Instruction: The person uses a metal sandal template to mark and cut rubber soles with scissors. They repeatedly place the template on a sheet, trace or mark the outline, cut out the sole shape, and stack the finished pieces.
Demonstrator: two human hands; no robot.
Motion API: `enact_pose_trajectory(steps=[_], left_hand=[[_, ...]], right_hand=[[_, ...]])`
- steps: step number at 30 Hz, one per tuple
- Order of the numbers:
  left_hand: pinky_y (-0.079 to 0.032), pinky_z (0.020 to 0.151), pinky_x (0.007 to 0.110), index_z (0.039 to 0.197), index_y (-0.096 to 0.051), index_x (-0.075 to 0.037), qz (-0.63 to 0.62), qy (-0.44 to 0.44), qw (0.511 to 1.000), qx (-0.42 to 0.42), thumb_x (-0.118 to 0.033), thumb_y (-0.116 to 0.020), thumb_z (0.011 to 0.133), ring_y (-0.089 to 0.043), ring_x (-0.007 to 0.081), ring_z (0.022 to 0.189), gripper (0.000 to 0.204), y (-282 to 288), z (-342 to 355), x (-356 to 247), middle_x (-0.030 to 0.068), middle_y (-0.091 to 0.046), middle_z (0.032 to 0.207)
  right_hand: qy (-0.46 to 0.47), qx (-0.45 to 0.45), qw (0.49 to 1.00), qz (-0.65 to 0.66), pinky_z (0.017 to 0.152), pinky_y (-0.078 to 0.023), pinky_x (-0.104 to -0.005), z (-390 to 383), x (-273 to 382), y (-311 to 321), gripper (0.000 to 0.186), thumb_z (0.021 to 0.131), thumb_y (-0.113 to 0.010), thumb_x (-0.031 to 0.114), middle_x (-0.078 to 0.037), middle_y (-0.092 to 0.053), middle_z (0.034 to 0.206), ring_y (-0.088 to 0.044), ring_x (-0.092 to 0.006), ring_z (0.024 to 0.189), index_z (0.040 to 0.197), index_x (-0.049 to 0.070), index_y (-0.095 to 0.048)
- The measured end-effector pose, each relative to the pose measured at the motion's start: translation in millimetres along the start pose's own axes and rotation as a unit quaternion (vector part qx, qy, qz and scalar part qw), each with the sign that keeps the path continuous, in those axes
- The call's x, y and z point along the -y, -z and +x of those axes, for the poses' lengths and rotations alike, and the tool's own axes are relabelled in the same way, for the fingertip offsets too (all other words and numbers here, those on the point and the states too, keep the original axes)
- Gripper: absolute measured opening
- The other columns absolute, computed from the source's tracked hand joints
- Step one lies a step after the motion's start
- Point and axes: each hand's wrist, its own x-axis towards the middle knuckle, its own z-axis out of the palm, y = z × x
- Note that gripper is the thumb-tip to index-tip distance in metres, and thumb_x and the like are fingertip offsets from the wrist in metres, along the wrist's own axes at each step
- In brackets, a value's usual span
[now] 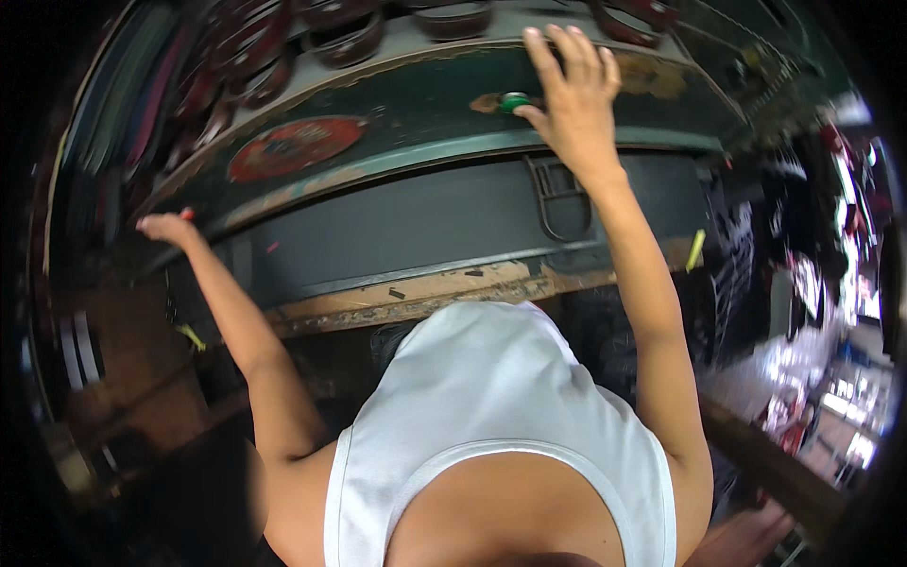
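Note:
My right hand (576, 113) is open, fingers spread over a worn green panel (425, 104), with the thumb beside a round green button (515, 100). At the panel's left end, my left hand (168, 230) has its fingers stretched out, next to a small red button (188, 214). A red oval marking (293, 142) is on the panel. Below it lies a long dark grey bed (378, 227) with a dark metal frame (557, 198), rounded at one end, near my right forearm.
Several reddish-brown curved pieces (335, 38) rest above the panel. Stacked dark and coloured sheets (123, 94) stand at upper left. A worn wooden edge (406, 302) runs along my front. A wooden beam (775, 454) is at right, beside a bright, cluttered aisle.

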Motion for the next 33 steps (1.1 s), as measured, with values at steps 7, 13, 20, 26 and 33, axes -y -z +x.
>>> enact_pose_trajectory(steps=[7,13,20,26,33], left_hand=[[-0.035,0.117,0.053,0.145,-0.037,0.017,0.029,-0.074,0.99,-0.119,-0.054,-0.016,0.111,-0.04,0.0507,0.141,0.082,18.8,-31.7,-8.9,0.0423,-0.035,0.152],[-0.02,0.127,0.052,0.162,-0.019,0.002,0.03,-0.009,0.995,-0.092,-0.051,-0.015,0.111,-0.013,0.0444,0.156,0.074,54.9,-61.1,-47.9,0.0312,-0.011,0.168],[-0.018,0.127,0.051,0.165,-0.018,-0.004,0.09,0.025,0.992,-0.086,-0.047,-0.013,0.112,-0.011,0.0412,0.158,0.068,78.9,-81.4,-63.1,0.0235,-0.013,0.17],[-0.017,0.125,0.059,0.163,-0.018,0.0,0.124,0.001,0.99,-0.063,-0.049,-0.016,0.111,-0.013,0.05,0.155,0.071,96.6,-76.1,-42.8,0.0326,-0.014,0.167],[-0.039,0.111,0.058,0.159,-0.028,-0.001,0.045,0.038,0.998,0.017,-0.037,-0.025,0.108,-0.039,0.0451,0.142,0.063,134.0,-81.9,-63.6,0.0295,-0.035,0.155]], right_hand=[[0.006,-0.003,0.999,-0.035,0.121,-0.022,-0.0529,-28.8,18.1,24.0,0.106,0.067,-0.091,0.033,-0.003,-0.041,0.155,-0.034,-0.0263,0.148,0.158,0.028,-0.038],[0.0,0.03,0.999,0.02,0.122,-0.018,-0.0594,-53.5,28.7,47.9,0.102,0.072,-0.086,0.023,-0.014,-0.038,0.156,-0.028,-0.0358,0.15,0.16,0.017,-0.034],[-0.008,0.013,1.0,0.008,0.121,-0.021,-0.058,-72.8,37.8,59.5,0.097,0.072,-0.086,0.023,-0.015,-0.041,0.154,-0.033,-0.035,0.148,0.157,0.016,-0.04],[0.001,0.01,1.0,0.005,0.123,-0.021,-0.0579,-86.6,36.9,58.4,0.098,0.071,-0.087,0.021,-0.017,-0.04,0.156,-0.033,-0.0378,0.148,0.157,0.015,-0.04],[-0.003,-0.001,0.998,-0.059,0.122,-0.023,-0.0541,-95.1,44.0,52.2,0.1,0.073,-0.088,0.034,-0.005,-0.04,0.157,-0.031,-0.0262,0.151,0.158,0.028,-0.037]])
